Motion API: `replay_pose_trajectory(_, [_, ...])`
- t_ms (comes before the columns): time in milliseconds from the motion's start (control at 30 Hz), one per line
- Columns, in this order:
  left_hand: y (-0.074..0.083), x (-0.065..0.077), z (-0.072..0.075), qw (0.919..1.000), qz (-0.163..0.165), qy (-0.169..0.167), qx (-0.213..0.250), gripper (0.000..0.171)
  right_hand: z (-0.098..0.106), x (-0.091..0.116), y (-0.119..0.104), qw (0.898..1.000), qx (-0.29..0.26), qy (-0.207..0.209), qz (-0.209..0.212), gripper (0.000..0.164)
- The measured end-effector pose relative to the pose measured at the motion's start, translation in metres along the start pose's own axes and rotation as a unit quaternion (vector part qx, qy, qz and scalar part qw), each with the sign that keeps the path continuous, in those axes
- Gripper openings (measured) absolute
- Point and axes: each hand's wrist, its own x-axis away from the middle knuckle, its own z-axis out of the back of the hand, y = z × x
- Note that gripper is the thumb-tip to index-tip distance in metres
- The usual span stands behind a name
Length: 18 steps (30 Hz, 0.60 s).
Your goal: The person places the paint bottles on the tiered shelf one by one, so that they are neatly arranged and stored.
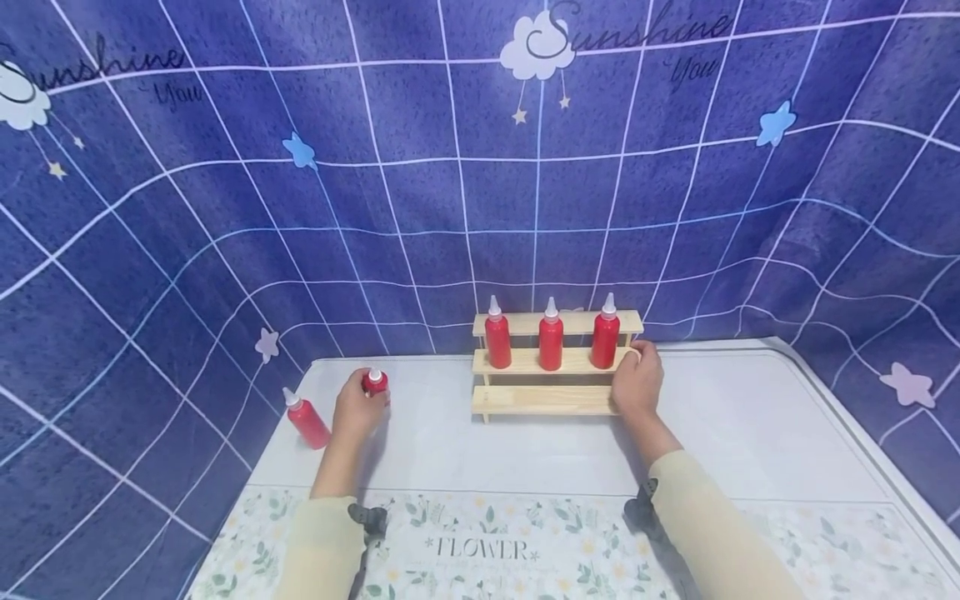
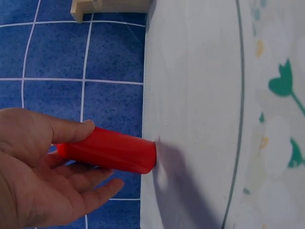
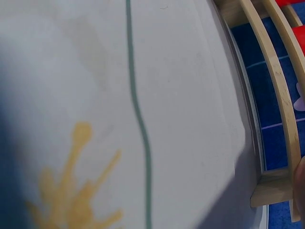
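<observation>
My left hand (image 1: 358, 407) holds a red squeeze bottle (image 1: 377, 383) with a white cap at the table's back left. In the left wrist view, the thumb lies along one side of the red bottle (image 2: 119, 150) and fingers support the other; its base is right at the tabletop. At the right end of a three-tier wooden rack (image 1: 543, 400), my right hand (image 1: 639, 383) grips the shelf ends. Only a sliver of that hand (image 3: 299, 183) shows in the right wrist view. Three red bottles, left (image 1: 498, 342), centre (image 1: 551, 344) and right (image 1: 604, 340), stand along the middle tier.
Another red bottle (image 1: 309, 423) with a pointed white nozzle stands left of my left hand. A blue grid-patterned curtain (image 1: 420, 192) rises behind and beside the white table (image 1: 750, 417). Flower print (image 1: 480, 525) covers the table's front part.
</observation>
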Motion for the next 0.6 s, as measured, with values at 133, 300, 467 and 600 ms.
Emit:
replay_pose_trajectory(133, [0.004, 0.003, 0.0, 1.0, 0.0, -0.009, -0.002, 0.061, 0.001, -0.001, 0.001, 1.0, 0.0, 0.0, -0.002, 0.041])
replay_pose_trajectory(300, [0.01, 0.007, -0.001, 0.9998, -0.001, -0.015, 0.014, 0.061, 0.002, -0.001, -0.002, 1.0, 0.001, -0.003, 0.0, 0.041])
replay_pose_trajectory(467, [0.02, 0.015, -0.002, 0.999, -0.018, -0.02, 0.035, 0.059, 0.003, 0.002, -0.005, 1.0, 0.004, -0.009, -0.002, 0.042])
replay_pose_trajectory(600, [0.032, 0.022, -0.003, 0.9978, -0.039, -0.026, 0.047, 0.055, 0.003, 0.003, -0.006, 1.0, 0.005, -0.006, -0.004, 0.042])
